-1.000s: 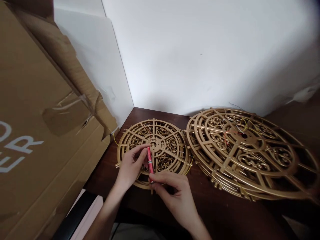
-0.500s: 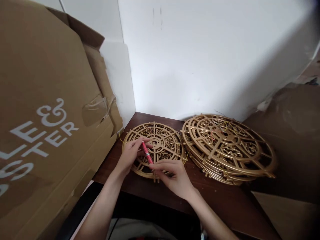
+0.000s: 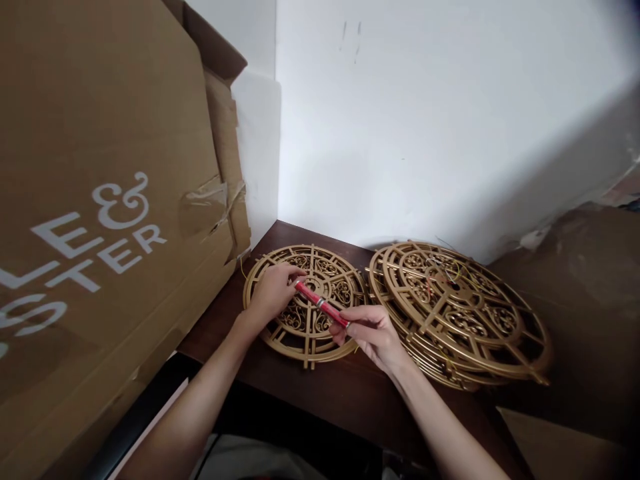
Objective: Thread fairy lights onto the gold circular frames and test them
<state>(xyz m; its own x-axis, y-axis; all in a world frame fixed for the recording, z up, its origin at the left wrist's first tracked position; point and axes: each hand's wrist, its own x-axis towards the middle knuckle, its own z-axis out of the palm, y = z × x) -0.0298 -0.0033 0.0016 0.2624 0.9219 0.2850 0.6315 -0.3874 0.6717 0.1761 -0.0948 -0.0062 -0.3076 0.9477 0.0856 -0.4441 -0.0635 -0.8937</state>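
Observation:
A slim red marker [image 3: 321, 304] with a silver band near its middle is held at a slant above a round gold openwork frame [image 3: 309, 351]. My right hand [image 3: 373, 333] pinches the marker's lower right end between thumb and fingers. At the marker's upper left end, the fingers of my left hand [image 3: 273, 290] are closed about the tip, partly hiding it. Scrollwork panels and a hub with a hole fill the gold frame, which lies flat on a dark brown table [image 3: 350, 393] beneath both hands.
To the right, a stack of similar gold frames [image 3: 465, 293] carries thin loose wires on top. A large cardboard box [image 3: 125, 120] with white lettering stands close on the left. Behind the table rises a white wall [image 3: 425, 120], with brown cardboard [image 3: 590, 287] at far right.
The marker has turned from steep to flatter, its right end swinging right with my right hand. My left hand has shifted slightly up and right. The whole view has shifted a little.

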